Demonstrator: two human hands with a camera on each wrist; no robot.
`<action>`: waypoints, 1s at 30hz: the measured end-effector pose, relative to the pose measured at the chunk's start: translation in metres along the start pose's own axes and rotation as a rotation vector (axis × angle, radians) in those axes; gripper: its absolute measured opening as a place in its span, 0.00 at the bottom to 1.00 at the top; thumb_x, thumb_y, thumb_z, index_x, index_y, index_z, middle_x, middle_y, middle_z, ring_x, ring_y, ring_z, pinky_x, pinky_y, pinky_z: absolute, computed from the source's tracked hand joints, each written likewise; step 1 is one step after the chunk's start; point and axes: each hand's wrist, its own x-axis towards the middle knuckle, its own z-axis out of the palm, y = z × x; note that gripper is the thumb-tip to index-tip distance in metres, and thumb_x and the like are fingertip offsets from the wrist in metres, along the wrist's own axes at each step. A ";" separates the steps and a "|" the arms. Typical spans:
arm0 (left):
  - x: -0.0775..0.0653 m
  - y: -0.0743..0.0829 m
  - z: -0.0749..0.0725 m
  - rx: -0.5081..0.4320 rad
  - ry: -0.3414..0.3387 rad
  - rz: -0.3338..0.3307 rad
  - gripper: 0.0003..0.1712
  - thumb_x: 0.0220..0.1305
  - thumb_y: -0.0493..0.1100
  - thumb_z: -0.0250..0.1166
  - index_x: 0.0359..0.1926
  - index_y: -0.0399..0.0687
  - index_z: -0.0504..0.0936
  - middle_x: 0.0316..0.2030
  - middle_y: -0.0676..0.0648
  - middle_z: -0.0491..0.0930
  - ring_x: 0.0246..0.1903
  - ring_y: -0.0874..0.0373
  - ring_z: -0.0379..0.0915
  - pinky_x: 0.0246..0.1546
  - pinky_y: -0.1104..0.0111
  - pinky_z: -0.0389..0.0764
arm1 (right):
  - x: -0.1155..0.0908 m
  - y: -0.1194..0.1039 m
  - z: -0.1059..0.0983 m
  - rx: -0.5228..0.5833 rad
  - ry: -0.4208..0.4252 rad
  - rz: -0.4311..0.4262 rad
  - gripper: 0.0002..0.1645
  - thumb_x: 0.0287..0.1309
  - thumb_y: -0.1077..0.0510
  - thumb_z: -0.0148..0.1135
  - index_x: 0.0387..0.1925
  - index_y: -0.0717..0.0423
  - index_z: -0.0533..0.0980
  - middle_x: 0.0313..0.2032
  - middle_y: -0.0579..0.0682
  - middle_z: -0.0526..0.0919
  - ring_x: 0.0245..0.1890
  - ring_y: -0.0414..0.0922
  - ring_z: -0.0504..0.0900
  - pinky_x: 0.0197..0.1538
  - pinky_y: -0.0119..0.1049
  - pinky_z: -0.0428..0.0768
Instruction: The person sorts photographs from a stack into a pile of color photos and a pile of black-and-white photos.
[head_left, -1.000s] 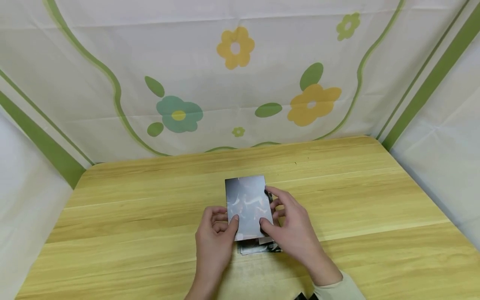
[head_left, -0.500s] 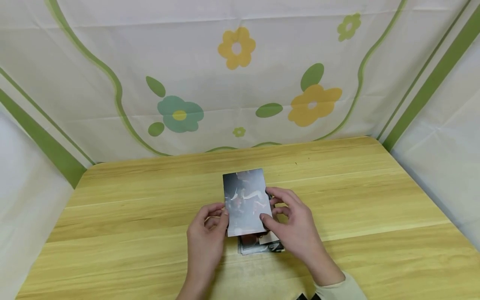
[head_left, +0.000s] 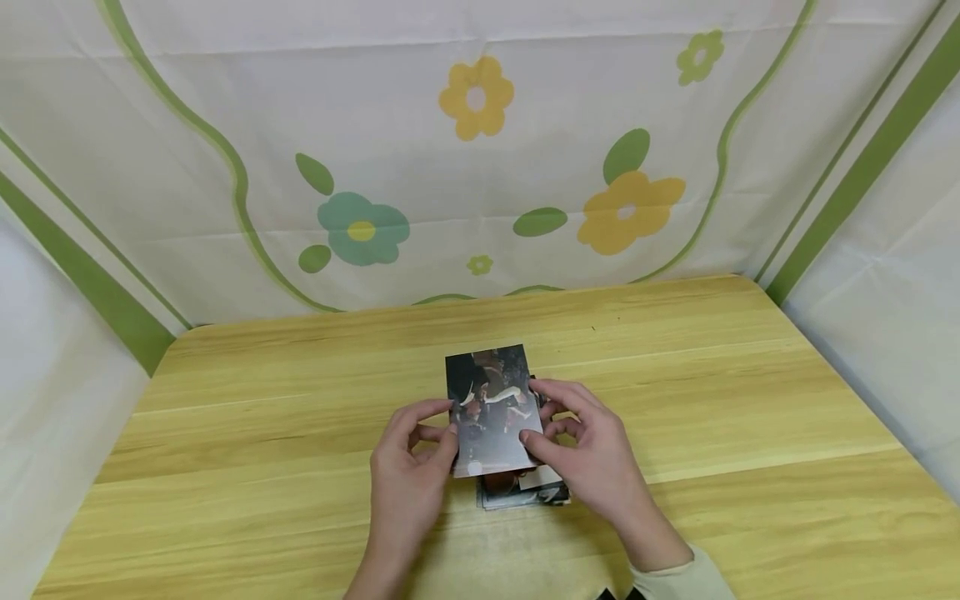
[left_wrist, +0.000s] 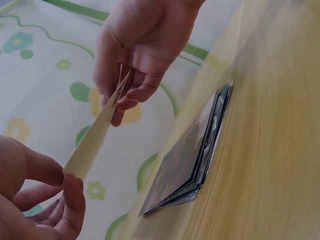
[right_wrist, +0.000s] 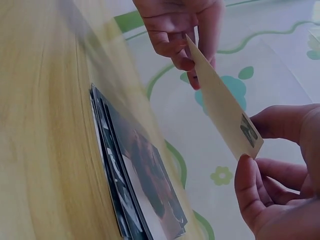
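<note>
A glossy dark picture card [head_left: 492, 411], mostly cream on its back, is held tilted above a flat, uneven stack of cards [head_left: 517, 492] showing at its near right.

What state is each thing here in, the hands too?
Stack of photo cards: lying on the wood-grain table, edges uneven.
Held photo card: raised off the stack, glossy picture side up.
Left hand: pinching the held card's left edge.
Right hand: pinching its right edge.
Floral cloth: hanging behind the table, creased.
</note>
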 end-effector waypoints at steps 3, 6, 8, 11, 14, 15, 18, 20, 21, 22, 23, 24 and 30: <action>-0.001 0.000 0.001 -0.022 -0.005 0.012 0.19 0.64 0.24 0.68 0.52 0.43 0.89 0.55 0.43 0.82 0.40 0.56 0.84 0.24 0.73 0.81 | 0.000 0.000 -0.002 0.006 0.004 -0.008 0.37 0.53 0.73 0.77 0.66 0.55 0.82 0.53 0.54 0.83 0.43 0.44 0.83 0.49 0.31 0.89; 0.000 0.001 0.005 -0.043 -0.024 0.015 0.18 0.63 0.24 0.69 0.51 0.42 0.89 0.54 0.41 0.82 0.40 0.55 0.84 0.25 0.73 0.82 | -0.001 0.000 -0.006 0.014 0.017 -0.023 0.35 0.54 0.73 0.77 0.65 0.56 0.82 0.52 0.55 0.83 0.45 0.42 0.82 0.50 0.30 0.88; 0.001 0.002 0.010 -0.055 -0.060 0.010 0.17 0.63 0.25 0.69 0.51 0.41 0.89 0.54 0.41 0.82 0.40 0.55 0.85 0.27 0.72 0.84 | -0.002 0.001 -0.014 0.016 0.031 -0.036 0.35 0.53 0.73 0.77 0.64 0.57 0.82 0.52 0.55 0.84 0.45 0.41 0.83 0.49 0.30 0.89; 0.004 0.006 0.023 -0.044 -0.141 0.008 0.15 0.63 0.26 0.70 0.50 0.41 0.89 0.53 0.41 0.82 0.39 0.56 0.85 0.31 0.71 0.87 | -0.006 0.007 -0.031 -0.018 0.055 -0.033 0.34 0.53 0.73 0.78 0.63 0.58 0.83 0.53 0.55 0.84 0.44 0.39 0.83 0.47 0.30 0.89; 0.005 0.008 0.040 -0.020 -0.246 0.043 0.14 0.64 0.27 0.70 0.50 0.39 0.88 0.53 0.40 0.83 0.39 0.57 0.84 0.35 0.72 0.88 | -0.010 0.013 -0.051 -0.085 0.093 0.006 0.32 0.56 0.69 0.78 0.63 0.56 0.83 0.53 0.54 0.84 0.43 0.38 0.84 0.42 0.31 0.90; 0.005 0.008 0.046 -0.009 -0.281 0.056 0.14 0.64 0.27 0.70 0.50 0.39 0.87 0.53 0.40 0.83 0.39 0.58 0.84 0.36 0.73 0.88 | -0.011 0.015 -0.058 -0.121 0.106 0.031 0.31 0.58 0.67 0.78 0.64 0.54 0.83 0.53 0.52 0.84 0.43 0.38 0.85 0.42 0.31 0.89; 0.004 0.009 0.063 0.002 -0.379 0.070 0.16 0.64 0.29 0.71 0.53 0.38 0.87 0.54 0.40 0.83 0.39 0.61 0.84 0.38 0.75 0.87 | -0.016 0.020 -0.079 -0.199 0.136 0.110 0.30 0.63 0.60 0.78 0.67 0.49 0.81 0.51 0.47 0.84 0.41 0.37 0.86 0.39 0.33 0.89; 0.004 0.009 0.073 0.007 -0.437 0.055 0.16 0.66 0.31 0.71 0.55 0.40 0.86 0.53 0.41 0.84 0.39 0.65 0.84 0.39 0.76 0.86 | -0.020 0.023 -0.094 -0.254 0.142 0.162 0.31 0.66 0.54 0.77 0.69 0.47 0.80 0.50 0.42 0.85 0.41 0.36 0.87 0.38 0.33 0.88; 0.004 0.009 0.077 0.007 -0.464 0.043 0.17 0.66 0.32 0.71 0.56 0.41 0.86 0.54 0.42 0.84 0.40 0.66 0.84 0.39 0.76 0.86 | -0.022 0.024 -0.101 -0.281 0.141 0.187 0.31 0.67 0.51 0.76 0.70 0.46 0.79 0.50 0.39 0.85 0.41 0.35 0.87 0.37 0.34 0.88; 0.003 0.010 0.081 0.007 -0.489 0.029 0.17 0.67 0.34 0.71 0.56 0.42 0.86 0.54 0.43 0.84 0.39 0.67 0.84 0.38 0.76 0.85 | -0.024 0.025 -0.108 -0.302 0.141 0.207 0.32 0.68 0.50 0.75 0.70 0.45 0.78 0.49 0.37 0.85 0.40 0.35 0.88 0.36 0.34 0.87; 0.003 0.011 0.085 0.005 -0.514 0.018 0.18 0.67 0.35 0.71 0.57 0.43 0.86 0.55 0.44 0.84 0.39 0.68 0.83 0.38 0.76 0.85 | -0.026 0.026 -0.115 -0.322 0.142 0.222 0.32 0.68 0.48 0.75 0.71 0.45 0.78 0.49 0.34 0.85 0.40 0.34 0.88 0.35 0.34 0.86; 0.003 0.012 0.088 0.002 -0.536 0.005 0.18 0.68 0.36 0.72 0.58 0.44 0.86 0.56 0.46 0.84 0.39 0.68 0.83 0.37 0.75 0.84 | -0.028 0.027 -0.120 -0.342 0.140 0.237 0.33 0.68 0.47 0.74 0.72 0.44 0.77 0.48 0.32 0.85 0.40 0.33 0.88 0.34 0.34 0.85; 0.000 0.021 0.103 -0.002 -0.631 -0.027 0.19 0.69 0.40 0.72 0.60 0.47 0.86 0.60 0.51 0.81 0.40 0.70 0.83 0.32 0.74 0.84 | -0.036 0.033 -0.142 -0.390 0.166 0.285 0.37 0.68 0.44 0.75 0.74 0.43 0.75 0.46 0.23 0.84 0.39 0.30 0.87 0.34 0.32 0.84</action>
